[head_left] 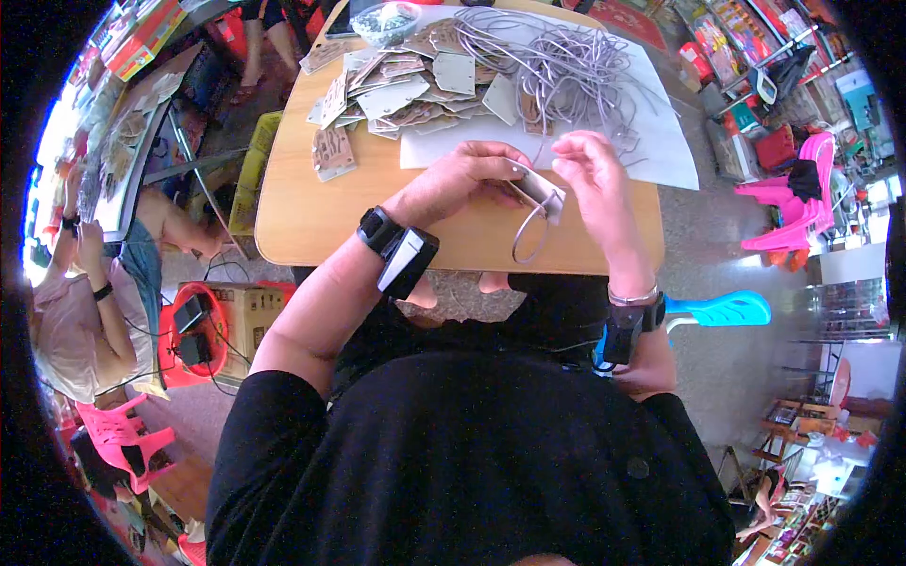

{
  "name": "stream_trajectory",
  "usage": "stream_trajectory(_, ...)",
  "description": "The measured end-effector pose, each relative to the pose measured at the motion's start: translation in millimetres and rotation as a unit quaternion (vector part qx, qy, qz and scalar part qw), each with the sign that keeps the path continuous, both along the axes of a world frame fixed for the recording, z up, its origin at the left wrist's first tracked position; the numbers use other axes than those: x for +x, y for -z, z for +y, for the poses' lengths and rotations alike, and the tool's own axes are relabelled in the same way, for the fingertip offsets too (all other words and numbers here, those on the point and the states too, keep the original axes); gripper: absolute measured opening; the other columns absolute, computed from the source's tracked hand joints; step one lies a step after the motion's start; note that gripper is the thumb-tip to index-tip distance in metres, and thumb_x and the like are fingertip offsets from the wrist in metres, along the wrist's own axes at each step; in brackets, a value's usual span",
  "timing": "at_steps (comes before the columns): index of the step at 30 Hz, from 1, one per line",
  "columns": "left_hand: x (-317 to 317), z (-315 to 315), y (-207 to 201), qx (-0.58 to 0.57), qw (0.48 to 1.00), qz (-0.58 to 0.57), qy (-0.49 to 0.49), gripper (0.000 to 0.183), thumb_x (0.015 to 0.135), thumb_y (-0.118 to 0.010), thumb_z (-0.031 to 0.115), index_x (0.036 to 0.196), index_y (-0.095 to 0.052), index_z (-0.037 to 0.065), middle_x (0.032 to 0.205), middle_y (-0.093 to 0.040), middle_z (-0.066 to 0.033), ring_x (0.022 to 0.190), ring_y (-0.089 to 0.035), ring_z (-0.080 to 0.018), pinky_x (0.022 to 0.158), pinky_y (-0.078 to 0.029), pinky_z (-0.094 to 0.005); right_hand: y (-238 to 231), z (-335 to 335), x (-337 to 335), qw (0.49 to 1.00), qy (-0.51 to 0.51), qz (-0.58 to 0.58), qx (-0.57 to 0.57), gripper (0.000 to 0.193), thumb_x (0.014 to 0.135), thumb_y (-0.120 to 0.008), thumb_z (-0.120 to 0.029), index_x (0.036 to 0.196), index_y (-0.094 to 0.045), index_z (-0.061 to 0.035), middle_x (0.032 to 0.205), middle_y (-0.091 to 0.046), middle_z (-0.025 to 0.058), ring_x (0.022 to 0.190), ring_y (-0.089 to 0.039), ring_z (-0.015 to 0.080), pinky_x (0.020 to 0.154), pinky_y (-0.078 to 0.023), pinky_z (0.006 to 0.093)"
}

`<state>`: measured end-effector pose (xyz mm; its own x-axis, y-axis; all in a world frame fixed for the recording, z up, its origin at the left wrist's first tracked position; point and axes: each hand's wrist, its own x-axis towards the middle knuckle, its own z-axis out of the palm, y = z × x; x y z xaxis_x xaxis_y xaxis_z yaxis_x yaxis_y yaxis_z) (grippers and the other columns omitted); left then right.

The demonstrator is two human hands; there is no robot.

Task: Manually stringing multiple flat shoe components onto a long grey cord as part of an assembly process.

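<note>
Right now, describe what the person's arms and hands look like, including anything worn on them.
The left hand and right hand are ungloved. The short sleeves are black. On the left are a black band and a black box with a white face; on the right, a shiny bangle and a black strapped-on device.

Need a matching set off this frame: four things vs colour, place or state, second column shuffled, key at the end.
Things:
1. left hand
2. cords
3. plastic crate
4. board pile

Descriptions:
A. yellow, left of the table
B. heaped, loose flat pieces
C. gripping a small flat board
D. greyish, tangled

Pairs: 1-C, 2-D, 3-A, 4-B
</note>
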<state>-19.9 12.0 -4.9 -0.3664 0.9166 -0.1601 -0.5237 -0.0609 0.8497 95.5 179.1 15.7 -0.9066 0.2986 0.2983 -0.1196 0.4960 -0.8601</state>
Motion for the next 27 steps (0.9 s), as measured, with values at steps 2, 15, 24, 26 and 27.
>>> stream_trajectory(2,0.1,-0.5,-1.5,-0.003,1.0,-0.008,-0.007,0.015,0.086,-0.056,0.011,0.099,-0.059,0.004,0.089,-0.064,-0.0079,0.079,-0.063,-0.019,0.075,-0.051,-0.031,2.8,6.1,10.7,0.991,0.04,0.082,0.095,0.014,0.087,-0.057,-0.008,0.099,-0.056,-0.0007,0.091,-0.059,0.006,0.081,-0.058,0.013,0.071,-0.048,0.0263)
stream_trajectory(15,-5.6,1.9,9.9,-0.009,0.994,0.095,-0.057,0.018,0.087,-0.057,0.016,0.097,-0.062,0.002,0.089,-0.065,-0.0063,0.078,-0.062,-0.0145,0.075,-0.05,-0.0271,-15.2,-17.6,43.9,0.98,0.068,-0.072,-0.174,0.022,0.085,-0.059,-0.01,0.105,-0.056,-0.0033,0.073,-0.06,0.0014,0.057,-0.05,0.0063,0.054,-0.041,0.0202)
stream_trajectory(24,-4.4,1.7,12.8,-0.017,0.984,0.155,-0.081,0.02,0.086,-0.059,0.019,0.095,-0.066,0.002,0.082,-0.065,-0.0039,0.071,-0.061,-0.0094,0.064,-0.05,-0.0222,-38.3,-59.9,-14.3,0.985,0.059,-0.098,0.129,0.019,0.082,-0.064,-0.014,0.097,-0.06,-0.0041,0.062,-0.06,0.0039,0.055,-0.057,0.0087,0.049,-0.043,0.0259)
stream_trajectory(26,-6.2,3.4,14.0,-0.016,0.986,0.148,-0.078,0.021,0.086,-0.058,0.02,0.095,-0.066,0.002,0.082,-0.065,-0.0043,0.07,-0.061,-0.0098,0.064,-0.049,-0.0226,-32.3,-53.7,-24.5,0.994,0.067,-0.073,0.045,0.012,0.085,-0.061,-0.013,0.092,-0.064,-0.0032,0.062,-0.06,0.0006,0.049,-0.047,0.0045,0.045,-0.036,0.0209)
stream_trajectory(27,-8.2,2.7,14.0,-0.02,0.987,0.145,-0.072,0.022,0.086,-0.058,0.021,0.095,-0.066,0.002,0.082,-0.065,-0.0046,0.07,-0.061,-0.0102,0.064,-0.049,-0.0231,-31.5,-49.2,-29.3,0.996,0.049,-0.071,-0.035,0.013,0.088,-0.056,-0.011,0.092,-0.064,-0.0023,0.066,-0.061,0.0007,0.047,-0.042,0.0027,0.044,-0.033,0.0191)
